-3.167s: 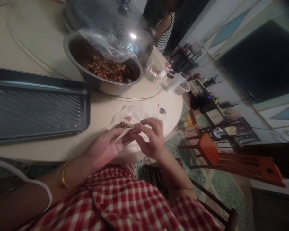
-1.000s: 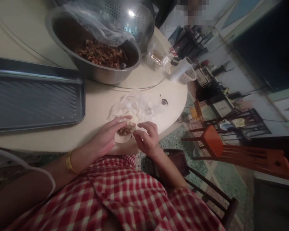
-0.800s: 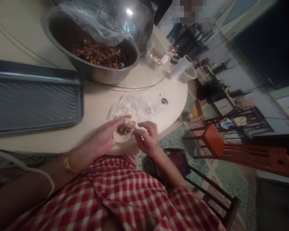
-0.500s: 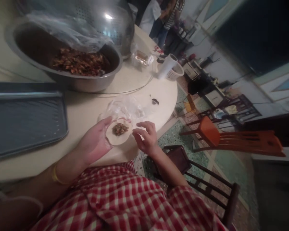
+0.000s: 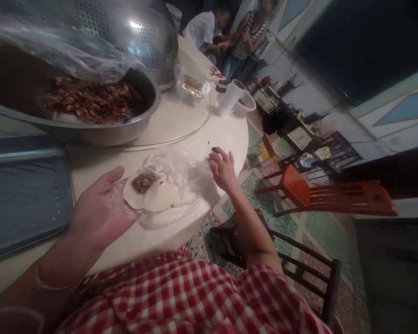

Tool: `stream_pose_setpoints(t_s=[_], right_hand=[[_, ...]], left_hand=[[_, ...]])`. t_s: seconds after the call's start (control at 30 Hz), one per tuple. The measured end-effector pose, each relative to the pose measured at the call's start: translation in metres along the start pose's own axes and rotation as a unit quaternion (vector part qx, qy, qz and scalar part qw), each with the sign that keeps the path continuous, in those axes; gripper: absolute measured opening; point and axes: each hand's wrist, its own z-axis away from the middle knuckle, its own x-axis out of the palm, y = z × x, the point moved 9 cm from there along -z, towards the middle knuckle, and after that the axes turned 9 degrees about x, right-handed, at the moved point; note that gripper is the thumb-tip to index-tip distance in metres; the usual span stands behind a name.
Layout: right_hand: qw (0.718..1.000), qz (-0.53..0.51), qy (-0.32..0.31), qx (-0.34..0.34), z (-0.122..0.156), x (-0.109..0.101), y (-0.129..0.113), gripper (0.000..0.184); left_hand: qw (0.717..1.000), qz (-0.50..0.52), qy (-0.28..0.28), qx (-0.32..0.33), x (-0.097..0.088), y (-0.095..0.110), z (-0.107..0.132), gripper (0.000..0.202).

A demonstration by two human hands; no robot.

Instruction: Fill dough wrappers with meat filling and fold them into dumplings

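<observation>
My left hand lies palm up, dusted with flour. On its fingers rests a round dough wrapper with a clump of chopped filling on top. Just right of it, partly overlapped in view, is another pale dough round by a crumpled clear plastic bag. My right hand is apart from the dough, fingers spread over the table's right side. Its fingertips are beside a small dark scrap; whether they touch it I cannot tell.
A steel basin of chopped filling, partly under plastic film, stands at the upper left. Below it lies a dark baking tray. A plastic roll and white basket stand near the table's far edge. Two people are behind.
My right hand has moved from the wrapper's edge up and right, its fingers spreading. My left hand has shifted left with the filled wrapper. The view has turned slightly.
</observation>
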Motion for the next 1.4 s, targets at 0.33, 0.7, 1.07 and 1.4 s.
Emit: stream_pose_setpoints(t_s=[0.33,0.7,1.07,1.4], right_hand=[[0.999,-0.014,0.028,-0.010,0.003,-0.005,0.007,0.046],[0.919,-0.382,0.072,-0.070,0.024,-0.062,-0.108,0.038],[0.926,-0.244,0.005,-0.287,0.016,-0.029,-0.237,0.042],[0.930,-0.177,0.069,-0.313,0.022,-0.032,-0.215,0.048]], left_hand=[[0.995,0.022,-0.010,0.094,-0.016,0.043,0.000,0.048],[0.983,0.094,-0.131,0.086,-0.022,0.062,0.013,0.046],[0.978,0.082,-0.179,0.068,-0.028,0.064,0.024,0.045],[0.979,0.093,-0.171,0.065,-0.033,0.063,0.024,0.053]])
